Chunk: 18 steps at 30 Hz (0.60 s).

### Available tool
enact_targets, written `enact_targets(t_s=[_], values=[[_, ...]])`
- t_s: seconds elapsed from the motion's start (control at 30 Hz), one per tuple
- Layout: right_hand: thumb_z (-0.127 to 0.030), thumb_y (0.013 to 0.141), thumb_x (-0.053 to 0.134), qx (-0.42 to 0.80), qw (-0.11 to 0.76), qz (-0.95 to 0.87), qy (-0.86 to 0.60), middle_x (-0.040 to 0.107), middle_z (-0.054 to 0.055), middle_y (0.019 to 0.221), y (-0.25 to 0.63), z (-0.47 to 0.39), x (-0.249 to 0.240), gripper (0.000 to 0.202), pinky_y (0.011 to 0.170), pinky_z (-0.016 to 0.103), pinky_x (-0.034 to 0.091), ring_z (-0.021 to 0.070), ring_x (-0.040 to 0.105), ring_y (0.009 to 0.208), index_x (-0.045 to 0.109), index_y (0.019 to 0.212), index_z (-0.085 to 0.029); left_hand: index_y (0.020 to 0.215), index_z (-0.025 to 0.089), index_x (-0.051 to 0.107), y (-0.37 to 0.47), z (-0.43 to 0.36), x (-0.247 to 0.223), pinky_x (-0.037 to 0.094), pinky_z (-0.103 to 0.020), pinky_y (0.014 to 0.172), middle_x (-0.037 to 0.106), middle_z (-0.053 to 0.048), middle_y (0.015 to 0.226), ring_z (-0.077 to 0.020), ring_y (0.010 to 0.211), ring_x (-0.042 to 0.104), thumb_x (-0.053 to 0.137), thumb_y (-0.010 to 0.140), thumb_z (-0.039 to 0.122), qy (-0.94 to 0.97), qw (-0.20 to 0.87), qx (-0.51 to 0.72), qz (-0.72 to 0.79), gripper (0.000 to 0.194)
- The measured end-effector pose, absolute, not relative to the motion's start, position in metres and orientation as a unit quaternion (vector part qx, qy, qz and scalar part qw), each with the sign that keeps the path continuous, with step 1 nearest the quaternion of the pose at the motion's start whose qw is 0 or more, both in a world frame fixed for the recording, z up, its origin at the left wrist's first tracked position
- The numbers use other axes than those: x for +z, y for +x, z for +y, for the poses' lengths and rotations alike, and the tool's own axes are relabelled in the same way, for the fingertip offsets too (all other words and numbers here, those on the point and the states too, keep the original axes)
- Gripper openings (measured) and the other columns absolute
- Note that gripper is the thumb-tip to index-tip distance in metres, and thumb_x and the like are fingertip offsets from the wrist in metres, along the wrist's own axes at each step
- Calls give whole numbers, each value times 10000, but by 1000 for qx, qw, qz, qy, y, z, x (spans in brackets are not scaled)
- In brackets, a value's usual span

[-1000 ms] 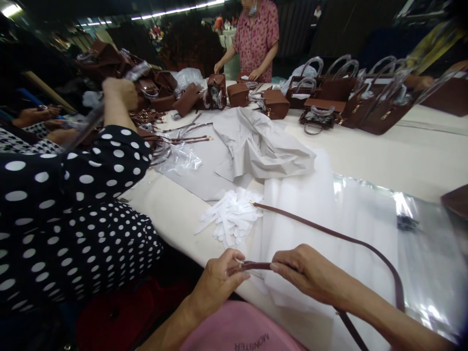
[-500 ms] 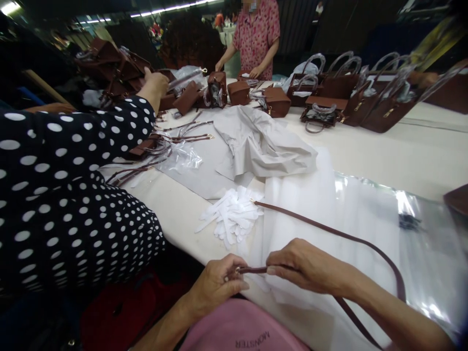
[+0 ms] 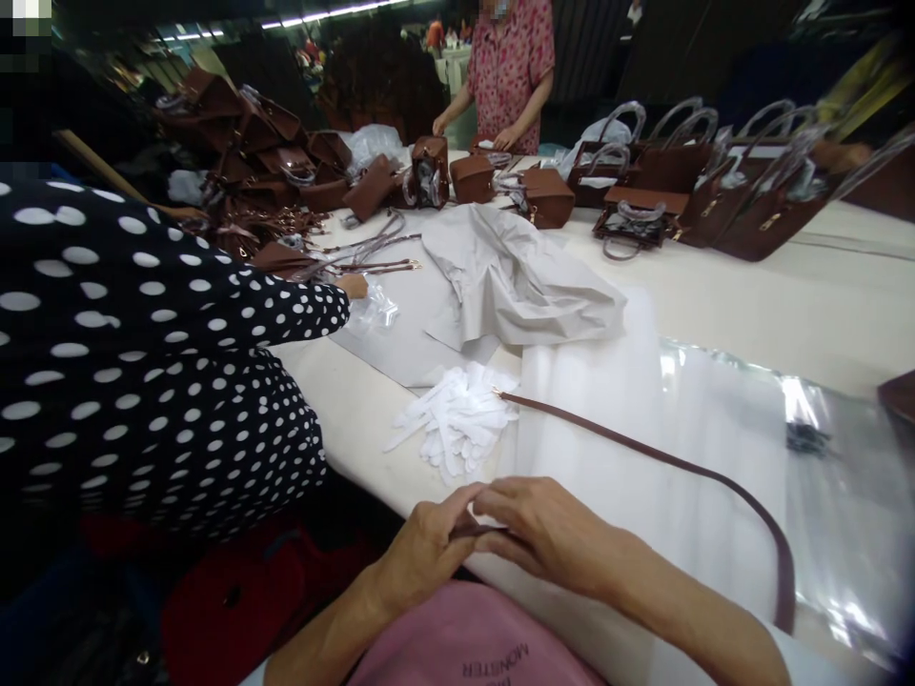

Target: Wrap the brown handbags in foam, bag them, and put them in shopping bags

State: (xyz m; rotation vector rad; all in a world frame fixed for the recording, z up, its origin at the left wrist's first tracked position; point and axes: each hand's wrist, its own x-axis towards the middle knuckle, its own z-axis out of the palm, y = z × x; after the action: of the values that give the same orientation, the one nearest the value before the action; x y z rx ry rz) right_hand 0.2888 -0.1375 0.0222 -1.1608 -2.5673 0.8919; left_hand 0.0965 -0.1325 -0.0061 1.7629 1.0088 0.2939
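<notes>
A long brown bag strap (image 3: 643, 449) curves over the white sheeting, its gold clip end lying by a heap of white strips (image 3: 457, 419). The strap's other end is between my hands, low at the table's near edge. My left hand (image 3: 429, 538) pinches that end, and its metal clip is hidden by the fingers. Close against it, my right hand (image 3: 536, 524) has its fingers bent around the same piece of strap, the fingertips meeting the left hand. Translucent white foam sheeting (image 3: 593, 410) lies under the strap.
Crumpled grey cloth (image 3: 521, 276) lies mid-table. Brown handbags with wrapped handles (image 3: 743, 191) stand at the back right; more brown bags (image 3: 250, 133) are piled at the left. A co-worker in a polka-dot sleeve (image 3: 178, 286) reaches across close on my left. Clear plastic (image 3: 843, 495) covers the right side.
My right hand has slid left along the strap to meet my left hand. The co-worker's arm at left has come down from the bag pile to the straps and plastic.
</notes>
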Motion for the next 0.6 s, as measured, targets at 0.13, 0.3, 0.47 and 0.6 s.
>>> enact_targets(t_s=[0.13, 0.3, 0.47, 0.6], values=[[-381, 860, 484, 385, 171, -775, -470, 598, 62, 935, 313, -148, -4, 337, 739, 303, 426, 180, 561, 836, 442, 1131, -184, 1246, 221, 416, 81, -127, -9, 420, -195, 655, 599, 53, 674, -99, 618, 530, 568, 776, 241, 699, 508, 156, 478, 495], [-322, 938, 317, 382, 135, -772, -490, 587, 38, 844, 329, -163, -12, 240, 647, 254, 400, 143, 556, 738, 511, 1012, -202, 1274, 223, 382, 78, -125, -9, 407, -202, 646, 584, 53, 678, -100, 621, 518, 572, 770, 228, 717, 494, 127, 475, 539], [-177, 910, 361, 248, 2, -863, -441, 572, 27, 706, 314, -165, 16, 200, 523, 262, 276, 139, 498, 587, 547, 838, -166, 1340, 242, 271, 96, -133, -19, 443, -229, 700, 598, 33, 738, -123, 697, 567, 568, 760, 178, 747, 507, 94, 419, 655], [-104, 858, 413, 284, -29, -867, -408, 594, 20, 697, 295, -157, 21, 158, 501, 246, 235, 115, 485, 549, 532, 765, -148, 1372, 307, 152, 110, -138, -27, 478, -243, 701, 532, -31, 1078, -82, 680, 529, 586, 745, 192, 751, 532, 153, 361, 772]])
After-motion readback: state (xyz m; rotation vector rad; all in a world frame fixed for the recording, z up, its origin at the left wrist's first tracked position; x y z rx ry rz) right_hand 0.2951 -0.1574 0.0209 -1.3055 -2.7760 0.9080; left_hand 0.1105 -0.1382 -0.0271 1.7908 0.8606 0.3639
